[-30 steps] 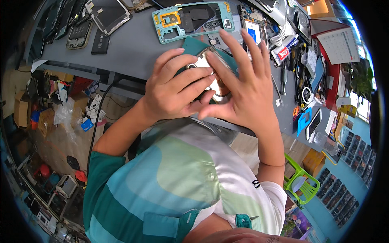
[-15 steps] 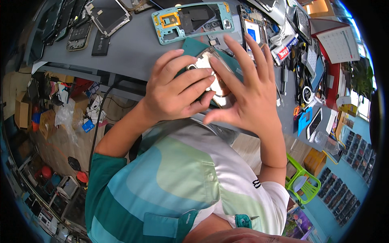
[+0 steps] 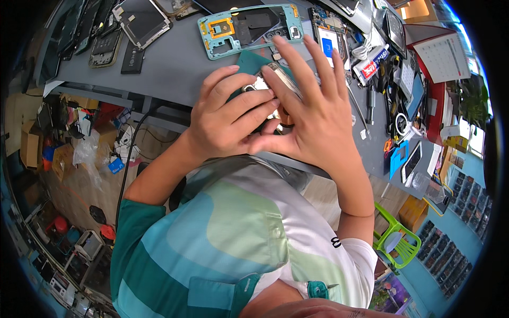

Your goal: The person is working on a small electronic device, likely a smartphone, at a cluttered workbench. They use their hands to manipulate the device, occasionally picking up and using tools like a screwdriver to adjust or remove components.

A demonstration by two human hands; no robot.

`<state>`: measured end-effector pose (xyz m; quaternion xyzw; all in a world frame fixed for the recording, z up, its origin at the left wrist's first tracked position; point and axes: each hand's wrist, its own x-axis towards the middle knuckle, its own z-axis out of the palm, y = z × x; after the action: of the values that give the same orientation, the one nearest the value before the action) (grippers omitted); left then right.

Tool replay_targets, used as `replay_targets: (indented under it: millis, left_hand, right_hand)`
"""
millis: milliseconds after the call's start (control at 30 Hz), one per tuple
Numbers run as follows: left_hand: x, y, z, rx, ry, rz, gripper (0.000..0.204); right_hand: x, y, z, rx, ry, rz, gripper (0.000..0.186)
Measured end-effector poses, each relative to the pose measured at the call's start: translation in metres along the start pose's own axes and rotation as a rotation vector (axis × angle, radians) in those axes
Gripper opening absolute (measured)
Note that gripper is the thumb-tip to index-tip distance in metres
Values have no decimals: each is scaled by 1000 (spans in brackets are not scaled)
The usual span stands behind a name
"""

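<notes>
An opened phone [image 3: 283, 79] with bare metal and a copper-coloured patch is tilted between my hands, above a green mat [image 3: 252, 61]. My left hand [image 3: 222, 114] is closed on it from the left, its curled fingers lying across the phone's face. From the right, my right hand [image 3: 310, 103] reaches over it with fingers stretched and spread. Its index fingertip rests near the phone's upper end, while its thumb lies beside my left fingertips. Both hands cover much of the phone. Just beyond them lies a light-blue phone frame [image 3: 212, 45] with orange parts.
Dismantled phones [image 3: 103, 49], a black battery [image 3: 132, 58] and a screen panel [image 3: 142, 24] lie at the back left. At right are another opened phone [image 3: 339, 40], a screwdriver [image 3: 371, 98], cables, a white phone [image 3: 411, 161] and a desk calendar [image 3: 440, 55]. A green chair [image 3: 397, 246] stands below.
My right hand has shifted left across the phone, its thumb now beside my left fingers. More of the phone is covered. My left hand has hardly moved.
</notes>
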<state>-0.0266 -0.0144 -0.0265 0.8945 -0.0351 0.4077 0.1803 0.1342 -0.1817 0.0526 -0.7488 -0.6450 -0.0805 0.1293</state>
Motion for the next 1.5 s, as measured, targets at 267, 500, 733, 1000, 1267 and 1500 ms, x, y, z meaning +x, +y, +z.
replay_targets:
  millis: [267, 500, 733, 1000, 1267, 1500]
  left_hand:
    - [-4, -2, 5, 9, 70, 20, 32]
    - [-7, -1, 3, 56, 69, 6, 35]
    - [-7, -2, 2, 66, 71, 10, 32]
    - [-6, -2, 1, 51, 63, 0, 35]
    - [-7, -3, 4, 38, 95, -1, 31]
    - [-4, -4, 0, 36, 64, -11, 34]
  right_hand:
    - [-2, -1, -9, -4, -24, -15, 109]
    - [-11, 4, -8, 22, -27, -6, 114]
    - [-9, -6, 1, 9, 3, 17, 113]
    - [-1, -8, 6, -26, 47, 0, 117]
    - [-4, -10, -3, -13, 3, 20, 119]
    - [-9, -5, -8, 50, -10, -4, 113]
